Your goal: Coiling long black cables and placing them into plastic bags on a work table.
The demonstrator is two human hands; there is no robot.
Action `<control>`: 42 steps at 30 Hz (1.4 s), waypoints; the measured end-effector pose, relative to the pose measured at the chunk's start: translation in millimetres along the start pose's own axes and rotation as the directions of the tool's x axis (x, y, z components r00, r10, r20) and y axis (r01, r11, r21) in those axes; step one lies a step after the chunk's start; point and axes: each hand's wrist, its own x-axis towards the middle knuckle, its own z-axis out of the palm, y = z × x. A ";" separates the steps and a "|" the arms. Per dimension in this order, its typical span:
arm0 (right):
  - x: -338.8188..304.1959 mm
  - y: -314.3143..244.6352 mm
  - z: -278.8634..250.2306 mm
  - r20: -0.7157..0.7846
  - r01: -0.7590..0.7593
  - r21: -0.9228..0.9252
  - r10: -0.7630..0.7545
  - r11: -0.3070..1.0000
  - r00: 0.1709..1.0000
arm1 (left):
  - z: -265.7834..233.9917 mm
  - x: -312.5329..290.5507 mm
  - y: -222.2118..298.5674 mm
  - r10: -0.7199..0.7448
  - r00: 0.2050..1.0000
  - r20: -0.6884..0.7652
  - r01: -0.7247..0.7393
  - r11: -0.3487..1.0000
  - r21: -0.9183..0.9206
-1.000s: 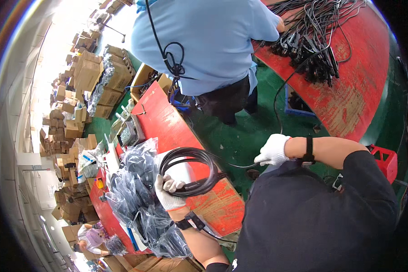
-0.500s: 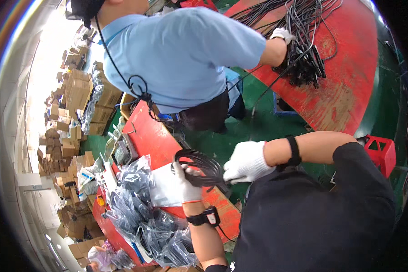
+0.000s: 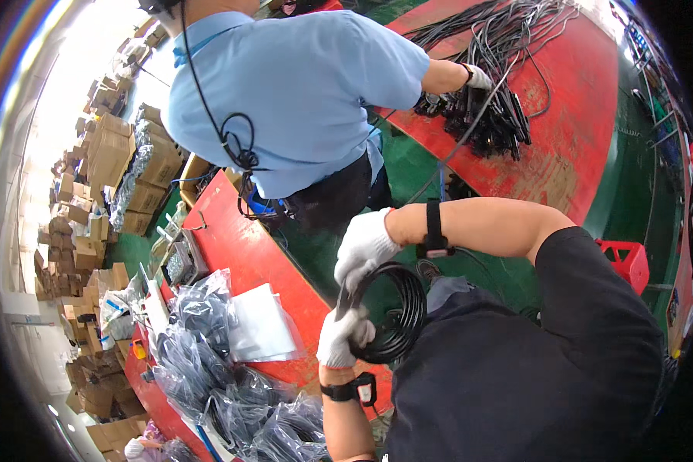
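A coiled black cable (image 3: 408, 308) hangs between my two gloved hands, close in front of my body. My left hand (image 3: 340, 337), in a white knit glove, is closed around the near left side of the coil. My right hand (image 3: 364, 242), gloved the same way, grips the coil's upper left part, its fingers bent down toward the left hand. A single strand of cable runs up from that area toward the far table. On the red table to my left lies a stack of clear plastic bags (image 3: 262, 323), apart from both hands.
Bagged cable coils (image 3: 208, 362) are heaped on the red table (image 3: 246, 246) at left. A co-worker in a blue shirt (image 3: 285, 100) stands ahead, one gloved hand on a pile of black cables (image 3: 489, 115) on another red table. A red plastic stool (image 3: 627, 262) stands at right; cardboard boxes (image 3: 112, 154) line the far left.
My right hand has moved left and up onto the coil. The coil has swung to the right of my left hand, its ring now facing the view. The view has shifted slightly.
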 end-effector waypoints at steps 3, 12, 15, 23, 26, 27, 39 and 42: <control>-16.5 17.8 3.4 -0.010 -0.184 0.070 0.185 0.981 0.983 | -11.0 -56.5 22.6 -0.040 0.984 -0.173 -0.007 0.964 -0.267; -133.6 53.2 47.2 -0.219 -0.543 -0.250 0.500 0.801 0.838 | -145.9 -207.2 -5.9 0.291 0.845 -0.448 -0.520 0.639 -0.566; -109.7 -22.7 71.4 -0.146 -0.461 -0.196 0.439 0.865 0.886 | -151.0 -215.1 3.4 0.292 0.820 -0.493 -0.565 0.552 -0.613; -57.4 -68.8 112.0 -0.103 -0.659 -0.064 0.652 0.749 0.751 | -152.0 -146.7 19.2 0.241 0.905 -0.350 -0.422 0.612 -0.669; -61.9 -68.8 107.3 0.004 -0.670 -0.038 0.670 0.742 0.742 | -126.5 -108.8 30.9 0.143 0.932 -0.334 -0.349 0.605 -0.715; -68.6 -70.3 112.4 -0.004 -0.640 -0.036 0.640 0.767 0.768 | -120.2 -98.6 33.6 0.135 0.924 -0.358 -0.362 0.611 -0.704; -156.2 -85.0 109.8 -0.253 -0.659 0.011 0.640 0.752 0.726 | -64.0 -14.1 77.7 0.078 0.816 -0.573 -0.403 0.787 -0.467; -163.9 -77.6 105.7 -0.220 -0.721 0.040 0.710 0.692 0.669 | -52.9 0.0 80.6 0.041 0.831 -0.555 -0.366 0.792 -0.489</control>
